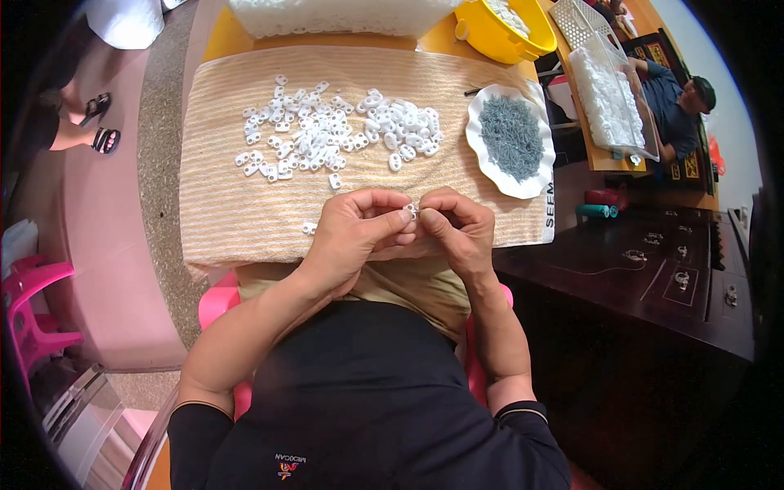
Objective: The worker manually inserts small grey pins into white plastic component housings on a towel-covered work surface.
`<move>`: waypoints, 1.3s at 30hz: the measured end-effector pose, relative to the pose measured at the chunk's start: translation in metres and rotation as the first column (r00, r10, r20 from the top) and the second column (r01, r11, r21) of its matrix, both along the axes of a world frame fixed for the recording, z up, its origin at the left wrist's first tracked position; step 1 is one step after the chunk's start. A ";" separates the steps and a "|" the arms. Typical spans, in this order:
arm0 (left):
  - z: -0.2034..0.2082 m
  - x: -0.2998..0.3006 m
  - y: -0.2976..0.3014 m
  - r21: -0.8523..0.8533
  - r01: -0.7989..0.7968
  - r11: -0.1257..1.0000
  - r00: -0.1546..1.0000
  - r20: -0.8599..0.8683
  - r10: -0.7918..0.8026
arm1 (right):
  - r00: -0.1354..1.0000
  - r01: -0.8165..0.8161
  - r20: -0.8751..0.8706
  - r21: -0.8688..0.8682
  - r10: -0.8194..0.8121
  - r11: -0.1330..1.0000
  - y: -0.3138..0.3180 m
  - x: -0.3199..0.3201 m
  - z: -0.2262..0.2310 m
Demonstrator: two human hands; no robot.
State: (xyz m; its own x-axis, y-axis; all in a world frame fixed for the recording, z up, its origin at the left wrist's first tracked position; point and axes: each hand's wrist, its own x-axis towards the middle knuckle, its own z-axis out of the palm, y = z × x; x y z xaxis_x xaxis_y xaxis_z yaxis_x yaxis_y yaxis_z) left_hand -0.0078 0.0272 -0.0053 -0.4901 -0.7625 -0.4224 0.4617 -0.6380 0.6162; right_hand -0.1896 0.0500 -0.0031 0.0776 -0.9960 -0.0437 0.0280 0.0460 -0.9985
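My left hand (355, 233) pinches a small white plastic piece with two holes (410, 210) between thumb and forefinger, over the towel's near edge. Closed right up against it, my right hand (461, 233) holds its thumb and forefinger together at the piece's right side; whatever they grip is too small to make out. Beyond my hands lie two heaps of similar white pieces, a looser left heap (306, 135) and a tighter right heap (402, 126). A loose white piece (309, 228) rests beside my left hand. On the right, a white wavy-rimmed plate (478, 155) carries many small grey screw-like parts (512, 137).
A striped beige towel (220, 180) covers the table. At the far side stand a white container (343, 18) and a yellow basin (498, 37) with white pieces. To the right are a clear bin (608, 102), a seated person (674, 102) and a dark wooden surface (604, 269).
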 end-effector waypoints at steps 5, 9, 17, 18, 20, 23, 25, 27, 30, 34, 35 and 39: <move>0.000 0.001 0.001 -0.006 0.000 1.000 1.000 0.000 0.000 | 1.000 -0.005 -0.009 -0.013 0.005 1.000 0.001 0.001 0.000; -0.001 0.000 0.001 -0.009 0.004 1.000 1.000 -0.020 -0.004 | 1.000 0.001 -0.012 -0.019 -0.001 1.000 0.002 0.000 0.000; -0.001 0.000 0.001 -0.016 0.006 1.000 1.000 0.000 -0.006 | 0.999 0.012 -0.034 -0.028 -0.012 1.000 0.002 0.001 -0.001; -0.001 0.000 0.001 -0.016 0.006 1.000 1.000 -0.003 -0.006 | 0.999 0.011 -0.035 -0.037 -0.013 0.999 0.002 0.001 -0.001; -0.001 0.000 0.001 -0.016 0.005 1.000 1.000 -0.006 -0.005 | 0.999 0.011 -0.036 -0.046 -0.013 0.999 0.002 0.000 -0.001; -0.001 0.000 0.001 -0.032 0.010 0.999 1.000 -0.020 -0.010 | 0.999 0.001 -0.038 -0.041 -0.003 0.999 0.002 0.000 -0.002; -0.001 0.000 0.001 -0.029 0.006 1.000 1.000 -0.013 -0.006 | 0.999 0.001 -0.043 -0.037 -0.003 0.999 0.002 0.000 -0.003; -0.002 0.000 0.002 -0.028 0.002 1.000 1.000 -0.006 -0.002 | 0.999 -0.001 -0.045 -0.025 0.000 1.000 0.002 0.001 0.000; -0.002 -0.001 0.002 -0.028 -0.002 1.000 1.000 -0.004 0.002 | 0.998 -0.008 -0.057 -0.011 0.007 1.000 0.002 0.000 0.000; -0.001 -0.001 0.003 -0.022 -0.010 1.000 1.000 0.004 0.010 | 0.997 -0.046 -0.066 0.029 0.048 0.999 0.002 -0.001 0.002; -0.001 -0.001 0.003 -0.022 -0.010 1.000 1.000 0.004 0.010 | 0.997 -0.046 -0.066 0.029 0.048 0.999 0.003 0.000 0.003; 0.000 0.000 0.004 -0.019 -0.010 1.000 1.000 0.017 0.010 | 0.998 -0.053 -0.017 0.075 0.054 0.996 0.004 0.001 0.006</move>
State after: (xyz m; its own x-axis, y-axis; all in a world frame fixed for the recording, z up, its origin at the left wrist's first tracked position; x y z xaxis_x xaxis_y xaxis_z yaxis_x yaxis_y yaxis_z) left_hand -0.0081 0.0315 -0.0049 -0.4753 -0.7752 -0.4162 0.4575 -0.6218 0.6356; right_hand -0.1888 0.0544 0.0026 0.1294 -0.9843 -0.1199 0.0046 0.1215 -0.9926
